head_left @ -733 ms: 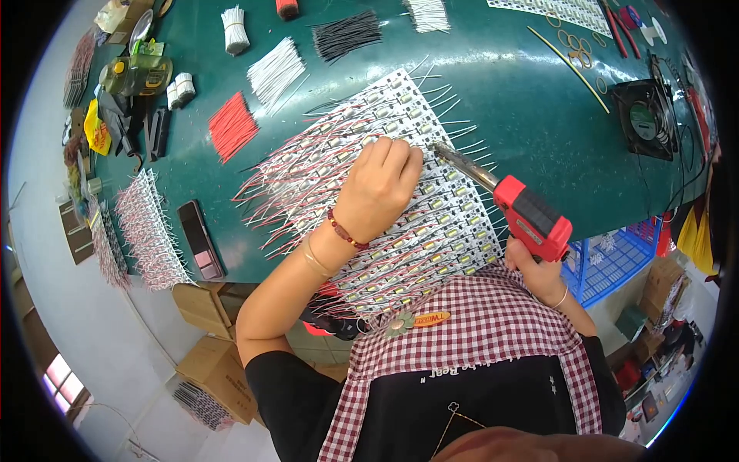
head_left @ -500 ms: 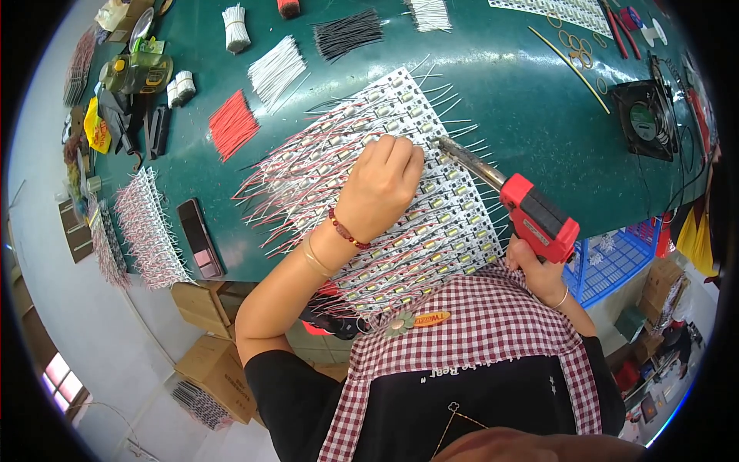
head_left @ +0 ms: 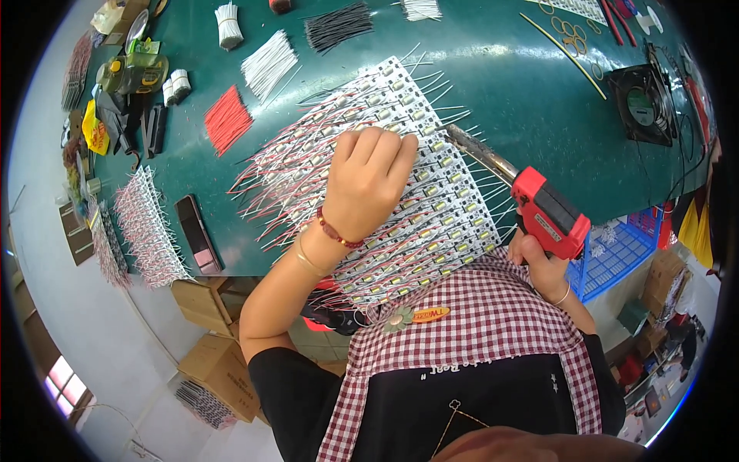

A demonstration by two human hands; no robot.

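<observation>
Now that soldering gun (head_left: pixel 541 199), clamped in R hand (head_left: pixel 546 272), has been shifted toward R edge of PCB panel (head_left: pixel 446 204), away from L hand (head_left: pixel 366 179) (bunched over panel, pinch can't be told), contact is prob broken, w/ panel laid at near edge of worktop (head_left: pixel 550 108).

One wide fisheye camera, worn on the head, looks down from close above a glossy green table (head_left: pixel 539 100), with a white sheet of small circuit boards (head_left: pixel 445 192) near mid-view. A maroon-and-white checked apron (head_left: pixel 469 308) spans the lower middle; edges curve toward the rim.
</observation>
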